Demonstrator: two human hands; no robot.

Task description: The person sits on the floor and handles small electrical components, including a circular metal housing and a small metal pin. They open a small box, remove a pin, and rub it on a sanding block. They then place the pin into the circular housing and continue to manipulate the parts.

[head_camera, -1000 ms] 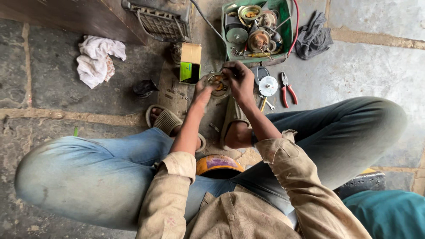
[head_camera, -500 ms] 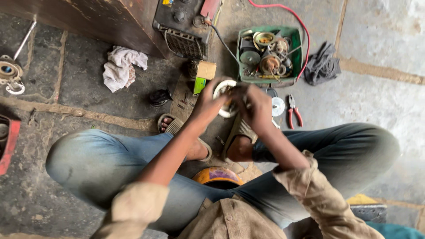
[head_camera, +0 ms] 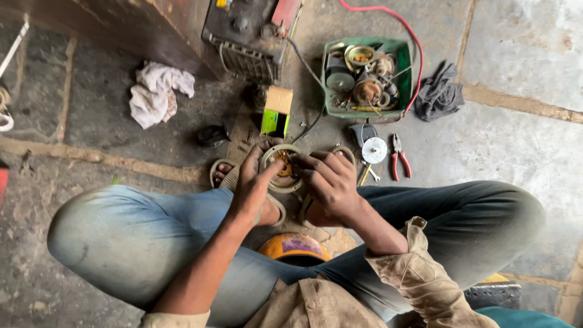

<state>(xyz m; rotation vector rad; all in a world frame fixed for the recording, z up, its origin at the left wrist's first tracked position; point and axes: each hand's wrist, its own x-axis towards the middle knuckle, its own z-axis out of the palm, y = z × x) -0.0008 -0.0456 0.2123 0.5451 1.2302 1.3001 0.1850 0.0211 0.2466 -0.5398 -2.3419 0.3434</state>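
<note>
Left hand [head_camera: 252,191]: cupped around the round metal motor part [head_camera: 281,168], held above the sandalled feet. Right hand [head_camera: 331,182]: fingers curled onto the part's far rim and copper centre; judged best steadied by the left while the right works gently. Beyond: pliers [head_camera: 398,158], green tray [head_camera: 401,51] of parts, white rag [head_camera: 158,94]

The left hand [head_camera: 254,189] and right hand [head_camera: 331,180] meet, fingers curled, forearms extended.

Just beyond the hands, passage is blocked by a box [head_camera: 277,110], a green tray [head_camera: 331,110] and pliers [head_camera: 398,158]. Open floor [head_camera: 504,140] is left far right, past a dark rag [head_camera: 438,93].
</note>
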